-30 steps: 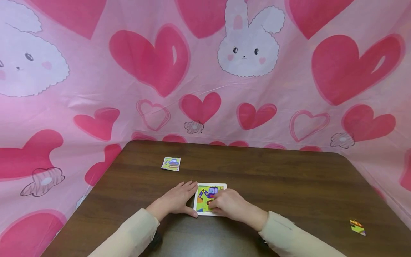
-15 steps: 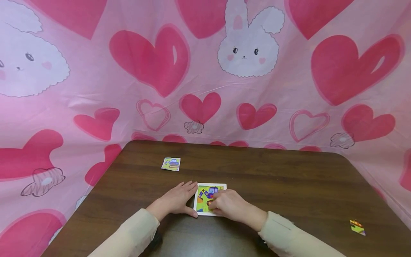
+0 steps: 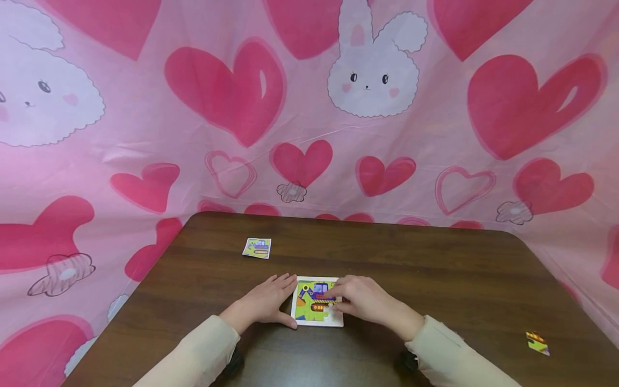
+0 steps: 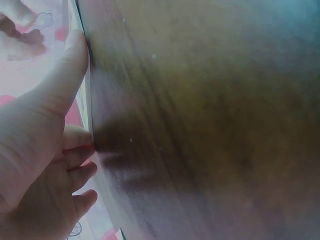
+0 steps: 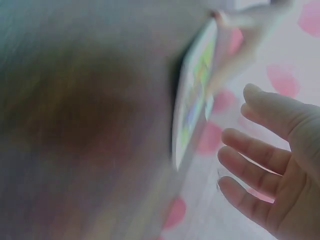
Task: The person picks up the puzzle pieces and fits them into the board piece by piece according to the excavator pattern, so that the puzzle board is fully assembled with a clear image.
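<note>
A white-framed jigsaw puzzle (image 3: 316, 302) with an excavator picture lies on the table; its lower right corner shows bare white. My left hand (image 3: 268, 301) rests at the puzzle's left edge, fingers at the upper corner and thumb at the lower one. In the left wrist view the thumb (image 4: 75, 55) lies along the frame's edge. Over the right side of the puzzle hovers my right hand (image 3: 369, 301). The right wrist view shows its fingers (image 5: 252, 155) loosely extended, holding nothing, apart from the puzzle (image 5: 192, 100).
A loose jigsaw piece (image 3: 538, 343) lies far right on the brown table (image 3: 435, 279). At the back left is a small card (image 3: 257, 248) with a matching excavator picture. A pink cloth (image 3: 309, 123) with hearts and rabbits hangs behind and around the table.
My right hand has lifted off the puzzle's lower right and shifted right, uncovering the orange-red track and the bare white corner. My left hand has stayed in place.
</note>
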The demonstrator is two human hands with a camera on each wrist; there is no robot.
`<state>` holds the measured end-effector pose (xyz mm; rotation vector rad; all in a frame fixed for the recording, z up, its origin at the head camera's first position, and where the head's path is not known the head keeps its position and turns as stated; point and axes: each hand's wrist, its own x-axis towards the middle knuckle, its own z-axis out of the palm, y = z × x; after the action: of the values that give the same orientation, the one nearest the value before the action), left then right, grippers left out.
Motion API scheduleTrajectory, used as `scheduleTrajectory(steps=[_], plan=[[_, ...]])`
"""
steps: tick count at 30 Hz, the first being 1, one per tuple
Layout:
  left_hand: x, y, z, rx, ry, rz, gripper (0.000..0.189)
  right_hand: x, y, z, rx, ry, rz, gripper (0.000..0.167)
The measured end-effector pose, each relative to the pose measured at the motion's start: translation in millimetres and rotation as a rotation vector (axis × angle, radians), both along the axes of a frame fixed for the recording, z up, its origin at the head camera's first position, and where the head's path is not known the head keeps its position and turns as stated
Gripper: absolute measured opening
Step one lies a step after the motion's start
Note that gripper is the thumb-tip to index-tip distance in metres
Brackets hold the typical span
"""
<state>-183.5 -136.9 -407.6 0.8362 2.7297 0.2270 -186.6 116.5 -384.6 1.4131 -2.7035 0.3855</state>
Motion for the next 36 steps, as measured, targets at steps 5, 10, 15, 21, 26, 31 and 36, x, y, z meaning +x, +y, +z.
scheduleTrajectory(steps=[5, 10, 15, 21, 26, 31, 36], plan=[[-0.2, 0.9, -1.0, -0.008, 0.020, -0.007, 0.095, -3.9, 34.7, 7.1, -0.064, -0.075, -0.153, 0.032], [-0.7, 1.2, -2.1, -0.019, 0.027, -0.007, 0.095, -5.9, 75.5, 9.8, -0.120, -0.074, -0.258, 0.036], [-0.7, 1.1, -1.9, -0.021, 0.022, -0.002, 0.095, -2.8, 113.9, 15.3, -0.204, -0.136, -0.325, 0.040], [-0.4, 1.1, -1.8, -0.022, 0.020, -0.008, 0.095, 5.9, 159.4, 21.3, -0.240, -0.151, -0.421, 0.040], [-0.5, 0.9, -1.0, -0.017, 0.021, -0.008, 0.095, 15.1, 195.5, 21.7, -0.254, -0.103, -0.515, 0.039], [-0.2, 0.9, 0.0, -0.017, 0.018, -0.008, 0.095, 23.6, 237.5, 13.2, -0.254, -0.137, -0.651, 0.041], [0.0, 0.7, 0.5, -0.017, 0.018, -0.010, 0.095, 31.2, 275.9, -0.5, -0.187, -0.137, -0.766, 0.045]])
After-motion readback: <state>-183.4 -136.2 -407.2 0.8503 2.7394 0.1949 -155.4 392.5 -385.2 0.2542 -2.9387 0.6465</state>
